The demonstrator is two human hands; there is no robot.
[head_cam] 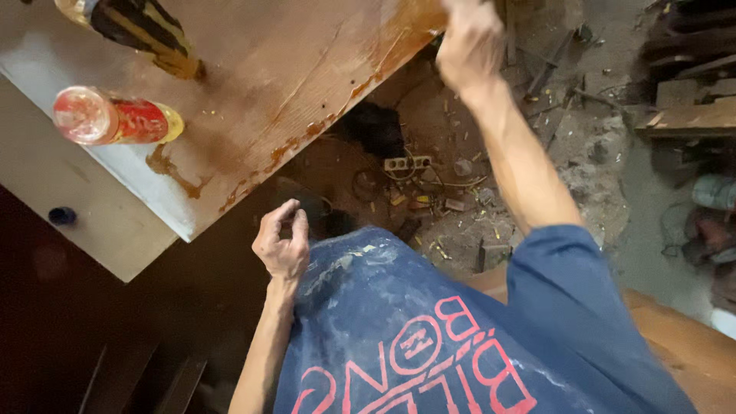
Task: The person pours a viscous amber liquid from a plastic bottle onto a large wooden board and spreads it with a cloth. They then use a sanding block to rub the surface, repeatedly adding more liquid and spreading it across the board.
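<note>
The wooden board (291, 69), wet with brown stain, lies on the tabletop (92, 222) and reaches past its edge. The right hand (469, 42) is at the board's far edge, its grip closed, though on what cannot be told. To work this edge well, the person would do best to keep pressure even and catch the runs pooling along the rim. The right arm stretches forward, nearly straight. The left hand (282, 241) hangs near the chest, elbow bent, fingers loosely curled and empty. Two bottles (115, 119) lie on the board's left side.
</note>
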